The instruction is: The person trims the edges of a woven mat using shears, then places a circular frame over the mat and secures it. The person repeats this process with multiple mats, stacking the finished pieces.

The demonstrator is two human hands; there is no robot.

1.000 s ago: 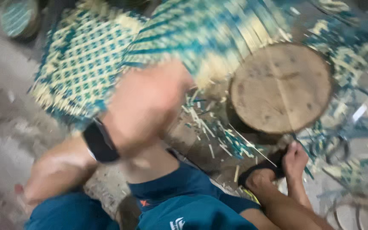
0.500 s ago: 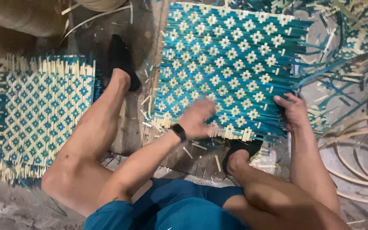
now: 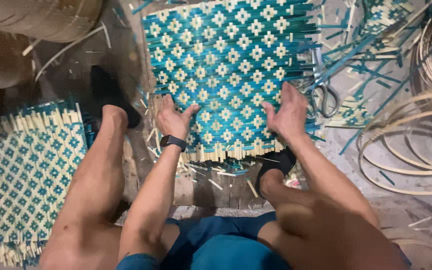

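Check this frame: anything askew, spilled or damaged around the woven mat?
Nothing damaged. Cut strip offcuts litter the floor below the teal-and-cream mat, scissors lie half buried in loose strips, and both hands rest flat on the mat.

A rough grey floor (image 3: 356, 160) carries everything, with a low platform of worn wooden planks (image 3: 211, 187) set on it under the person's feet. On the planks lies a square woven mat of teal and pale strips (image 3: 231, 70), with short cut splinters (image 3: 216, 172) scattered by its near edge; a second woven mat (image 3: 26, 170) lies well apart on the floor to the left. To the right the floor holds metal scissors (image 3: 323, 95) just beside the first mat, loose teal strips (image 3: 366, 55), and coiled pale cane hoops (image 3: 411, 150).
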